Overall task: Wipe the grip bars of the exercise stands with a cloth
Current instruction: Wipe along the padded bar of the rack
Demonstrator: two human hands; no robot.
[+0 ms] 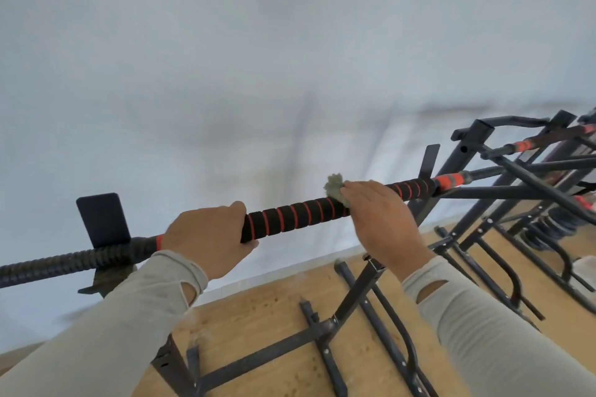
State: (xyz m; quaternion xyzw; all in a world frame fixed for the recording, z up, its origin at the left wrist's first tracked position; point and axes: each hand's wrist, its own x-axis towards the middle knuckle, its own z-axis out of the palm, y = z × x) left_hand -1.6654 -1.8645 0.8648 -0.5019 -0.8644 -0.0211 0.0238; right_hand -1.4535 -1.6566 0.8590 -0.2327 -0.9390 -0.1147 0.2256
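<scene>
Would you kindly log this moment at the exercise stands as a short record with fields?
left hand: grips the grip bar near its left end
right hand: holds the cloth against the bar
cloth: greyish, bunched, on the black foam with red stripes
other stands: further right, behind
floor: wood-toned
wall: pale

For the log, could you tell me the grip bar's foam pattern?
Black foam with spiralling orange-red stripes on the grip bar, head view.

A pale wall (225,58) (plain, slightly shadowed) meets a speckled tan floor (264,316) below.
</scene>
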